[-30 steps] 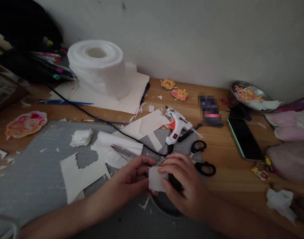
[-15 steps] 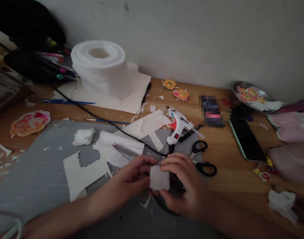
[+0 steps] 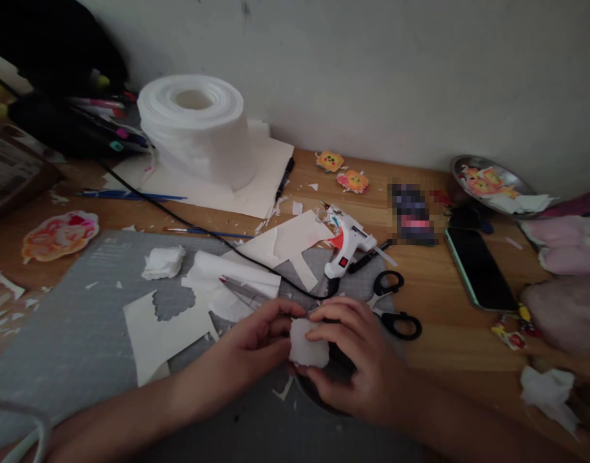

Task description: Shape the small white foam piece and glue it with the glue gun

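Low centre of frame: both hands met over a small white foam piece (image 3: 308, 351). Left hand (image 3: 256, 347) pinched its left edge between thumb and fingers; right hand (image 3: 355, 360) gripped its right side, fingers curled over the top. The piece sat just above the grey cutting mat (image 3: 67, 347), with a dark round object partly hidden under the right hand.

Just beyond the hands: black-handled scissors (image 3: 394, 308) to the right, touching nothing held. White paper offcuts (image 3: 164, 328) lay on the mat to the left, one with a scalloped hole cut out. A small wad of white foam (image 3: 163, 262) lay further left.

Mid frame: white hot glue gun (image 3: 347, 241) lay on its side, its black cord (image 3: 188, 222) running to the upper left. A smartphone (image 3: 479, 269) lay face up at right on the wooden desk (image 3: 434, 347).

Far: a large roll of white foam sheet (image 3: 198, 128) stood upright on paper, upper left. Two orange lion cutouts (image 3: 343, 172) lay near the wall. A metal dish (image 3: 492, 180) sat at upper right.
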Tool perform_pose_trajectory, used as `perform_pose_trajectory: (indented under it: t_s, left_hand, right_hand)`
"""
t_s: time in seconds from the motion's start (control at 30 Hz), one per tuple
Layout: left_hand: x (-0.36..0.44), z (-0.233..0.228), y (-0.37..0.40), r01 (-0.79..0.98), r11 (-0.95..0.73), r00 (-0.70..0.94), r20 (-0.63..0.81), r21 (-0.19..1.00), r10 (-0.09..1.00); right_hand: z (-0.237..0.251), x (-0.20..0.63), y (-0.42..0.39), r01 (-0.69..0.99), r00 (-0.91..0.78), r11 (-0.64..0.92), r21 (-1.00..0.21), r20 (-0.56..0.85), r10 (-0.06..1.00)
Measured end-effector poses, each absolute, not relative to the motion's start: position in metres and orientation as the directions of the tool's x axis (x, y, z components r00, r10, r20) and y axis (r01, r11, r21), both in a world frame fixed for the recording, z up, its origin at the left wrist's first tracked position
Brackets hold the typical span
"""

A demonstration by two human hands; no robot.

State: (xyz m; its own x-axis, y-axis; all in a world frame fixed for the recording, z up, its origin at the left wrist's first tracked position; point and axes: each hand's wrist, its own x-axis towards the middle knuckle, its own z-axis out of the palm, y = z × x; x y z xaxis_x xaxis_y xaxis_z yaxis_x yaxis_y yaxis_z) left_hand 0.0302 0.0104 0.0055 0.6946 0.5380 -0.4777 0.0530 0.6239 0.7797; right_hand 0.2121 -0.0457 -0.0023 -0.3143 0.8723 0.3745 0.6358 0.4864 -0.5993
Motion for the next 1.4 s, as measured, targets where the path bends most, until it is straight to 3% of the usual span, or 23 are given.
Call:
perform_pose_trajectory:
  t_s: [0.23,0.8,1.13,1.4]
  left_hand:
    - [0.029,0.004,0.010,0.032,0.613,0.714,-0.448,0.789,0.538]
    - [0.023,0.011,0.012,0.217,0.488,0.618,-0.506,0.845,0.601]
    - [0.029,0.001,0.010,0.036,0.626,0.710,-0.461,0.779,0.533]
    - [0.029,0.003,0.009,-0.003,0.702,0.705,-0.497,0.712,0.506]
  right_hand:
    - [-0.002,0.212,-0.046,0.641,-0.308,0.484,-0.595,0.379,0.873]
    - [0.001,0.212,-0.044,0.645,-0.316,0.497,-0.581,0.389,0.865]
    - [-0.001,0.215,-0.046,0.622,-0.355,0.521,-0.585,0.383,0.853]
    - [0.000,0.217,-0.045,0.616,-0.312,0.437,-0.656,0.306,0.899]
